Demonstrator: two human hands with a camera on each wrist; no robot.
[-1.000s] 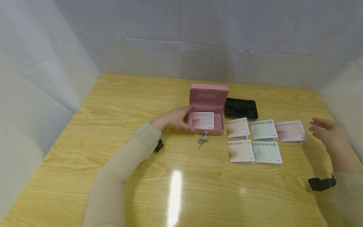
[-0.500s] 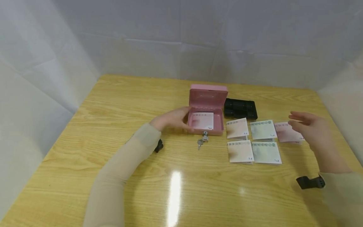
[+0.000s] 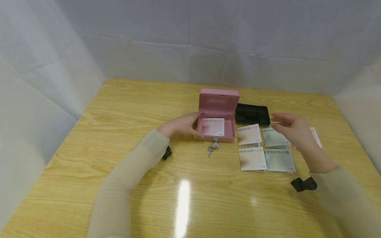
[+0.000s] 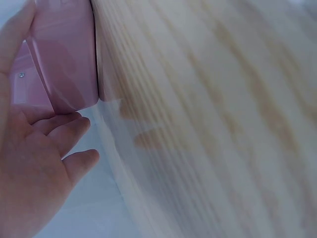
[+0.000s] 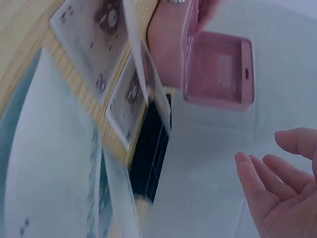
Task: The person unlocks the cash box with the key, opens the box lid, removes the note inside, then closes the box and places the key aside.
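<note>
A pink cash box (image 3: 229, 129) stands open mid-table with its lid (image 3: 219, 98) upright. A folded note (image 3: 213, 126) lies inside, and a key (image 3: 212, 147) hangs from the front lock. My left hand (image 3: 186, 125) rests against the box's left wall, fingers relaxed; in the left wrist view the palm (image 4: 34, 173) lies beside the pink box (image 4: 64, 59). My right hand (image 3: 287, 127) hovers open, holding nothing, over a green folded note (image 3: 272, 138). More folded notes (image 3: 252, 158) lie around it. In the right wrist view the fingers (image 5: 267, 183) are spread.
A black coin tray (image 3: 252, 114) sits just right of the box, behind the notes. A pink note (image 3: 316, 137) lies partly hidden behind my right wrist. White sheeting walls the wooden table (image 3: 119, 109) on three sides. The table's left half and front are bare wood.
My right hand has swept left from the table's right edge, past the pink note, to above the green note near the black tray. The left hand and box have stayed put.
</note>
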